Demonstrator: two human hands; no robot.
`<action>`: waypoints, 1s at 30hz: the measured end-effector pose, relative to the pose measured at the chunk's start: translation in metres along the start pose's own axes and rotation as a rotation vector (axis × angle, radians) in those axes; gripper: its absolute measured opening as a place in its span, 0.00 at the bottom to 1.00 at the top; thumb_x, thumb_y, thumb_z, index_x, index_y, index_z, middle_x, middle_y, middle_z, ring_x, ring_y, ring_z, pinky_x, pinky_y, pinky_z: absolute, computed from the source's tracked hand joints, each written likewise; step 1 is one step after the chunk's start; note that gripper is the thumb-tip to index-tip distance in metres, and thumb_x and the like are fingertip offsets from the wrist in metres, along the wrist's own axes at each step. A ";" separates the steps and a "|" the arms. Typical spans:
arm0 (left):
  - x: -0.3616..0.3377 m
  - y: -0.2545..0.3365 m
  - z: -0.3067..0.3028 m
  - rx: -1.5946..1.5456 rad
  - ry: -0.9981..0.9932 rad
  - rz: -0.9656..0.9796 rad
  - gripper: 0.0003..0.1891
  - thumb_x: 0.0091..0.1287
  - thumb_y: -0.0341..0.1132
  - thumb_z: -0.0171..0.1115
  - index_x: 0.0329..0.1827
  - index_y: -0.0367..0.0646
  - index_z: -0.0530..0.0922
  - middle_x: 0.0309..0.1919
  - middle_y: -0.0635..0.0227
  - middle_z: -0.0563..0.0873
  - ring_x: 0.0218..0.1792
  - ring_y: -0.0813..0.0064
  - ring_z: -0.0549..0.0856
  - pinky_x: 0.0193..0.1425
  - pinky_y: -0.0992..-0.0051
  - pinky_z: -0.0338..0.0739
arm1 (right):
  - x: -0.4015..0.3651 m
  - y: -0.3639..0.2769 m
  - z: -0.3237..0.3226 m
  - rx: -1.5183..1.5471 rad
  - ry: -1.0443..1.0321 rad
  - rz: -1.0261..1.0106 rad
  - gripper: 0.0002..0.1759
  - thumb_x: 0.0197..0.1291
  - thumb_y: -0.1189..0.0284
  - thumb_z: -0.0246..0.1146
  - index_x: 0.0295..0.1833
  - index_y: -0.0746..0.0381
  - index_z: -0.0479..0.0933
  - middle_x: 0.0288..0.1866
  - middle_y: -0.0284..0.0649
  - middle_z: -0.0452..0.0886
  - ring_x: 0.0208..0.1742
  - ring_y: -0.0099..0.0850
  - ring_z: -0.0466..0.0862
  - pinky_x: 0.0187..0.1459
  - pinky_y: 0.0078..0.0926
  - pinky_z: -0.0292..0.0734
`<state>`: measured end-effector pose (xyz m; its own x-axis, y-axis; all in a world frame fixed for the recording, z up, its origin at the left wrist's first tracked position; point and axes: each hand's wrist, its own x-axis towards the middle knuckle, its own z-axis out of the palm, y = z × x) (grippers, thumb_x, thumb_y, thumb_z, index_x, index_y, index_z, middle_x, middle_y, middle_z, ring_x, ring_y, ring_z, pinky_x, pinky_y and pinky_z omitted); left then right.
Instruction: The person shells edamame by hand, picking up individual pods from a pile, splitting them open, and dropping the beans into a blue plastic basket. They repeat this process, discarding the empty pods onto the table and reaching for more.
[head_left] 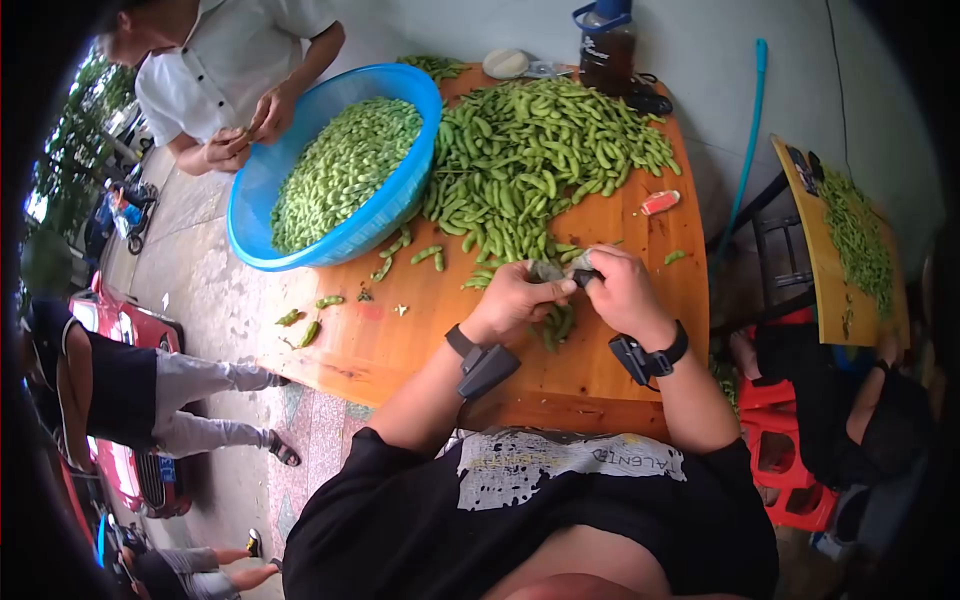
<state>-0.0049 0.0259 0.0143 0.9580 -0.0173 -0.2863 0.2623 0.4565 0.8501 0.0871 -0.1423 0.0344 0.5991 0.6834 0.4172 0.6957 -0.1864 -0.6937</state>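
My left hand (518, 298) and my right hand (626, 292) meet over the front of the wooden table, fingertips close together. Both are closed in a pinch. Greyish and dark coverings show at some fingertips, and whatever lies between them is too small to make out. Just beyond my hands spreads a big heap of green edamame pods (540, 150), with a few pods (556, 326) under my fingers. To the left, a large blue basin (425, 110) stands tilted and holds many shelled green beans (350, 170).
A person in a white shirt (225, 75) works with both hands at the basin's far left rim. Loose pods (310, 333) lie on the wooden table (400, 345). A red-and-white packet (660, 203) and a dark jug (607, 50) sit right. Beyond are red stools (775, 440).
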 end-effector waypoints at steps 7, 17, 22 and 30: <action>-0.001 -0.003 0.004 -0.069 -0.034 0.001 0.05 0.67 0.32 0.66 0.37 0.39 0.82 0.27 0.68 0.85 0.17 0.86 0.68 0.20 0.84 0.55 | -0.001 -0.011 -0.006 -0.044 -0.027 -0.022 0.06 0.47 0.84 0.52 0.33 0.69 0.69 0.34 0.52 0.75 0.41 0.54 0.76 0.42 0.47 0.72; -0.002 -0.016 0.017 -0.386 0.102 -0.061 0.04 0.64 0.28 0.54 0.36 0.38 0.77 0.26 0.65 0.79 0.18 0.80 0.71 0.18 0.83 0.58 | -0.005 -0.021 0.011 -0.310 0.119 -0.097 0.08 0.45 0.80 0.60 0.33 0.67 0.71 0.33 0.48 0.76 0.38 0.51 0.77 0.39 0.46 0.74; 0.003 -0.019 0.008 -0.304 0.054 -0.118 0.04 0.64 0.28 0.54 0.34 0.37 0.76 0.25 0.64 0.80 0.16 0.79 0.70 0.16 0.81 0.57 | -0.006 -0.023 0.008 -0.379 0.108 -0.131 0.09 0.43 0.79 0.61 0.33 0.65 0.71 0.35 0.48 0.75 0.41 0.49 0.76 0.38 0.46 0.74; 0.008 -0.021 0.003 -0.503 0.099 -0.196 0.06 0.62 0.26 0.47 0.36 0.33 0.71 0.31 0.55 0.79 0.19 0.74 0.69 0.18 0.78 0.58 | 0.000 -0.006 0.009 -0.286 0.145 -0.147 0.08 0.43 0.83 0.55 0.33 0.67 0.70 0.35 0.48 0.75 0.40 0.50 0.75 0.40 0.45 0.74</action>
<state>-0.0026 0.0134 -0.0043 0.8750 -0.0717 -0.4788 0.3231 0.8229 0.4673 0.0800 -0.1349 0.0334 0.5199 0.6141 0.5938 0.8493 -0.2972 -0.4363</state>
